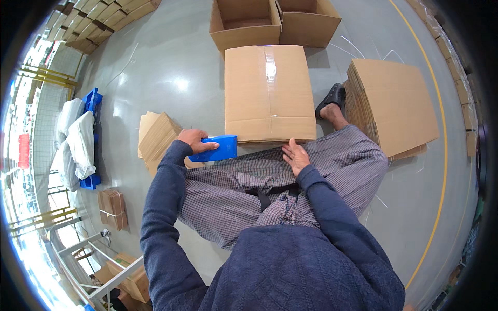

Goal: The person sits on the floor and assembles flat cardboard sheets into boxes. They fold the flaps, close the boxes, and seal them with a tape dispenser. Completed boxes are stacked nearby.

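In front of me stands a closed cardboard box (249, 93), with clear tape running down the middle of its top. My left hand (194, 140) is closed round a blue, flat-sided tool that looks like a tape dispenser (223, 147), held by the box's near left corner. My right hand (296, 156) is open, its fingers stretched toward the box's near edge. Whether the fingertips touch the cardboard cannot be made out. The box's near side is mostly hidden from above.
Two open cardboard boxes (246, 35) stand beyond the closed one. Flat cardboard stacks lie right (394, 103) and left (158, 136). White sacks rest by a blue pallet (92, 181) at far left. A white metal frame (116, 280) is lower left; loose straps litter the floor.
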### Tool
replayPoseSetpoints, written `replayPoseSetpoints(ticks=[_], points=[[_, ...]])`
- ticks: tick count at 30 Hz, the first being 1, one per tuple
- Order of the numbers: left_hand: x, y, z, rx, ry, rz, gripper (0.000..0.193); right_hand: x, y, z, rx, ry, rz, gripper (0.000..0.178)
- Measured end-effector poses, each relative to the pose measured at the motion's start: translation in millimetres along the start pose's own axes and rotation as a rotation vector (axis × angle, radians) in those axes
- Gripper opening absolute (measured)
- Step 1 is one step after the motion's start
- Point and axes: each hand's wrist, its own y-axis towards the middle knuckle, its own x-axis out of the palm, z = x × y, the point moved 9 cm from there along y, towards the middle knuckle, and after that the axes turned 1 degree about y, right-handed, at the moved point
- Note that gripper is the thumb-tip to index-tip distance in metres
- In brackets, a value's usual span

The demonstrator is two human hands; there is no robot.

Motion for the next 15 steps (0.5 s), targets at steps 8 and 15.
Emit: replayPoseSetpoints(ticks=[8,15], points=[[0,0,-5,0.026,0.007,0.053,0.077,-9,2,-25,-0.036,0.064,0.369,0.060],[-9,-23,-77,-0.059,-0.006,-0.034,0.075,-11,4,-29,-0.042,0.010,0.334,0.045]])
